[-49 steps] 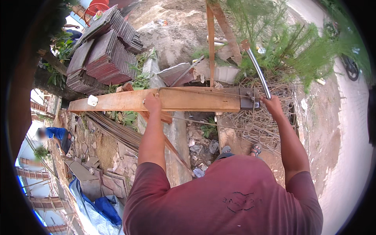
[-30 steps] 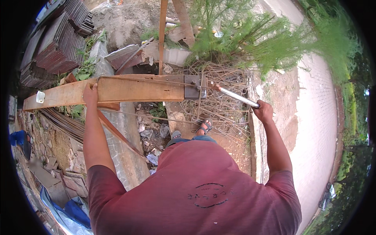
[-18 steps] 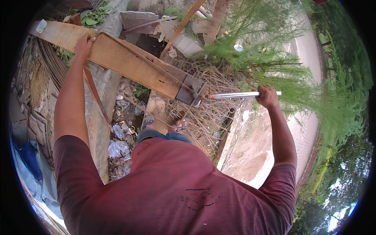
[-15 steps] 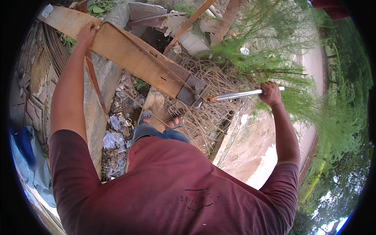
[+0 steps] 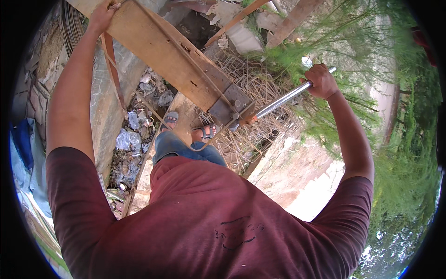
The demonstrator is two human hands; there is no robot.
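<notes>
A long wooden plank (image 5: 172, 56) runs from the upper left toward the middle, with a grey metal plate (image 5: 230, 104) fixed at its lower end. My left hand (image 5: 103, 15) presses on the plank's upper end, fingers curled over its edge. A silver metal pipe (image 5: 283, 98) sticks out from the plate to the right. My right hand (image 5: 320, 80) is wrapped around the pipe's far end. Below the plank lie bent steel rod stirrups (image 5: 241, 139) in a heap. My sandalled feet (image 5: 206, 132) stand on a wooden board beside them.
A concrete block (image 5: 114, 88) stands under my left arm, with plastic litter (image 5: 127, 149) beside it. Green feathery bushes (image 5: 371, 83) fill the right side. Pale sandy ground (image 5: 302, 186) lies lower right. Blue sheeting (image 5: 23, 149) is at the left edge. Wooden poles (image 5: 288, 21) lean at the top.
The view has swung so the plank now slopes steeply from upper left. My right hand has pulled the pipe round to the right and upward; my left hand stays on the plank.
</notes>
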